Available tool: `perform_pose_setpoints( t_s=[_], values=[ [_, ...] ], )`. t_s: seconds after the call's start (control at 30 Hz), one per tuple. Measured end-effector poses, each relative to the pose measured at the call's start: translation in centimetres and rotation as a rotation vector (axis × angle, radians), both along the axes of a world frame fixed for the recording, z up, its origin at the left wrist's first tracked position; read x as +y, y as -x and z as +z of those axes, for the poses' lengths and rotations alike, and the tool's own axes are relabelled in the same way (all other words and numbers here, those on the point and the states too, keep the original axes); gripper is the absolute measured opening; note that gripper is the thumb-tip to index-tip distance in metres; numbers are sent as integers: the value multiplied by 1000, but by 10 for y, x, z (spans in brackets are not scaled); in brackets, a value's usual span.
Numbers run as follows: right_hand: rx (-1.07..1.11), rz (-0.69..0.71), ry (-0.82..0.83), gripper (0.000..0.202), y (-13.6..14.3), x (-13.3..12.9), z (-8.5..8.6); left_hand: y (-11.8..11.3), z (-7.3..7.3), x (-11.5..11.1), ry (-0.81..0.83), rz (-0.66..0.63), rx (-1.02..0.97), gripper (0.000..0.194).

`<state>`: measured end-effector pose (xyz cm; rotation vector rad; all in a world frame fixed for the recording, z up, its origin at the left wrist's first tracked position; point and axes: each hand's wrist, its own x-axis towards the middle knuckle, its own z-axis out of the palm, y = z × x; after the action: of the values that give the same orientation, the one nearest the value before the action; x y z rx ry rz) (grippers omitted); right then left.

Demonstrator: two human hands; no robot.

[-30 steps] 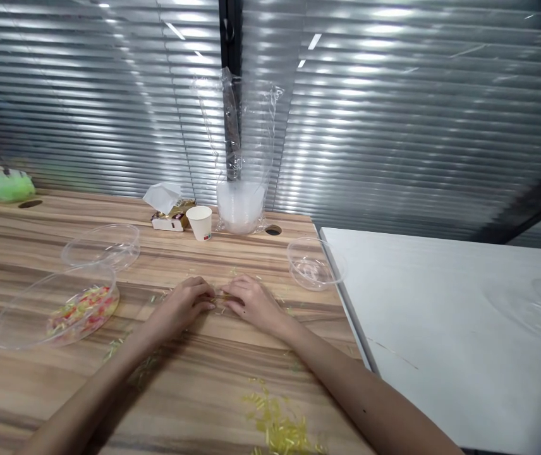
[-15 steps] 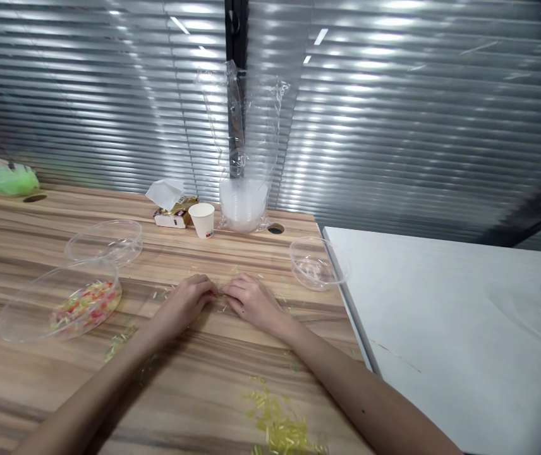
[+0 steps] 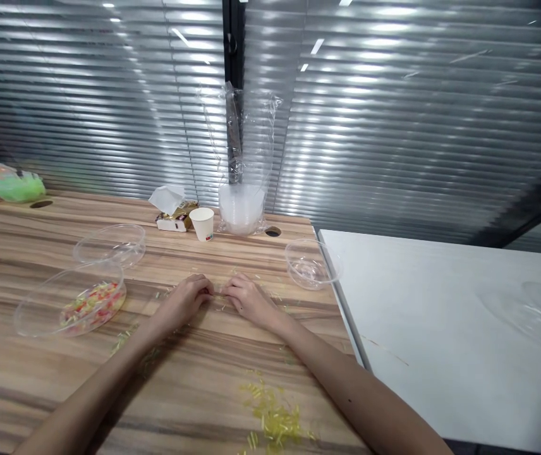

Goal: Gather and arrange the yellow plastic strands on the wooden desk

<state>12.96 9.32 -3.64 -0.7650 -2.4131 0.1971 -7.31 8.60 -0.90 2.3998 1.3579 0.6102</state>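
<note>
My left hand (image 3: 189, 298) and my right hand (image 3: 250, 299) rest low over the wooden table, fingertips facing each other with a small gap. Both are closed in a pinch. Whatever lies between the fingertips is too small to name. Small pale strips (image 3: 160, 295) are scattered on the wood around them. Near my left forearm lie greenish-yellow strips (image 3: 121, 341), and a looser heap of yellow strips (image 3: 277, 418) sits towards the front. On the left, a clear round bowl (image 3: 38, 309) contains red and yellow pieces (image 3: 95, 304).
Behind it stands another clear bowl (image 3: 109, 245); a third clear bowl (image 3: 311, 268) is by the table's right edge. At the back are a tissue box (image 3: 173, 219), a paper cup (image 3: 203, 224) and bagged stacked bowls (image 3: 243, 205). A white table (image 3: 422, 316) adjoins on the right.
The fingertips of my two hands have drawn slightly apart. The view has shifted a little; the things on the table stay where they were.
</note>
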Motion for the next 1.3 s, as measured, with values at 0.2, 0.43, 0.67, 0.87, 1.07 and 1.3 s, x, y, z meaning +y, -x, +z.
perform_pose_setpoints(
  t_s=[0.2, 0.43, 0.67, 0.87, 1.07, 1.3],
  values=[
    [-51, -23, -41, 15, 2, -3, 1, 0, 4, -4, -10, 41, 13, 11],
    [-106, -37, -3, 14, 1, -12, 8, 0, 8, -8, -3, 62, 1, 15],
    [-93, -17, -46, 16, 2, -11, 3, -5, 12, -10, -58, 83, -36, 18],
    [-97, -27, -57, 25, -2, -12, 4, -7, 10, -8, -149, 49, -106, 20],
    [-87, -30, -4, 21, -2, -11, 6, -7, 9, -10, -247, -22, -190, 22],
    [-71, -12, 32, 21, -1, -6, 3, -8, 8, -13, -316, -2, -220, 20]
  ],
)
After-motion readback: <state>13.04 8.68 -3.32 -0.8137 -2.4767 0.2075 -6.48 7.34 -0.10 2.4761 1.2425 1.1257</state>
